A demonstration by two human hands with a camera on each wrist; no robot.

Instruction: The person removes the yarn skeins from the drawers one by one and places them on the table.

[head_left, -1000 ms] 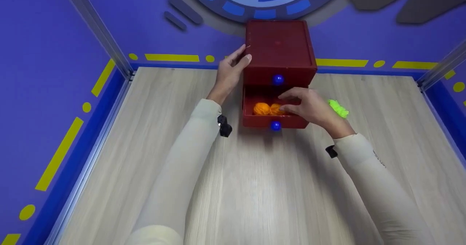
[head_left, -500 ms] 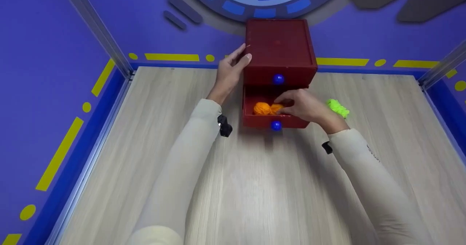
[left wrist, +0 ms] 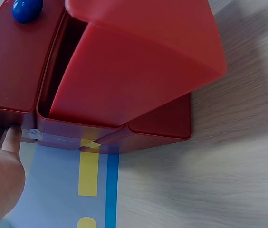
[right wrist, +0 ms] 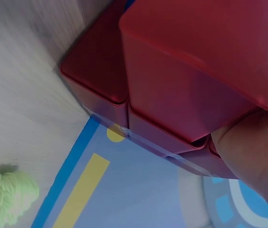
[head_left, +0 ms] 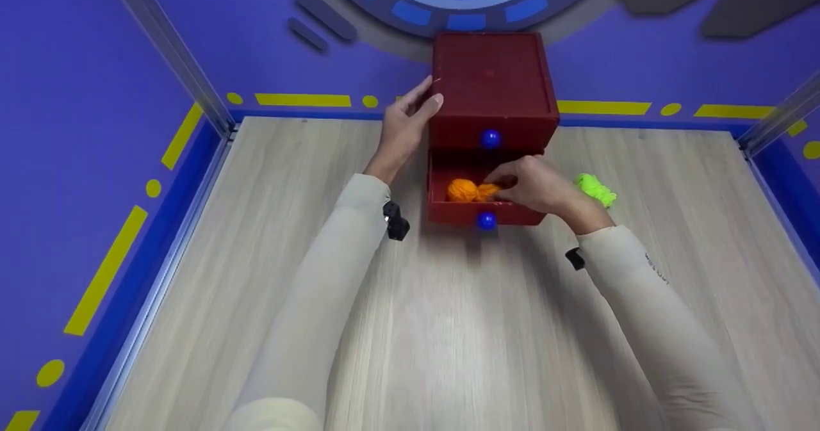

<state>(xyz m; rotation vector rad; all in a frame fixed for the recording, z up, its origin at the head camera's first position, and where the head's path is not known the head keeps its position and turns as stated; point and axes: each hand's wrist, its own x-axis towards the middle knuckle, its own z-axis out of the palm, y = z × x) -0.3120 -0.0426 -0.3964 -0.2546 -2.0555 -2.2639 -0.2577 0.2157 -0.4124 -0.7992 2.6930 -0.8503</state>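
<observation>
A dark red drawer unit [head_left: 490, 75] stands against the back wall, its middle drawer [head_left: 448, 212] pulled out. In that drawer lies bright orange yarn [head_left: 462, 190] in two rounded lumps. My right hand [head_left: 535, 184] reaches over the drawer's right side, thumb and fingers pinching the right lump and partly hiding it. In the right wrist view, the drawer wall hides the fingertips. My left hand [head_left: 405, 127] steadies the unit's left side, its fingers [left wrist: 11, 140] extended against the upper part. A neon green yarn bundle [head_left: 596, 189] lies on the table to the right of the unit.
Blue knobs stick out from the upper drawer front [head_left: 491, 139] and the pulled-out drawer. The pale wood table [head_left: 435, 341] is bounded by blue panels [head_left: 307, 72] with yellow marks. A metal rail [head_left: 173, 53] runs up the left corner.
My right hand has moved slightly left and deeper into the drawer, closing its fingers on the right lump of orange yarn. My left hand has stayed in place.
</observation>
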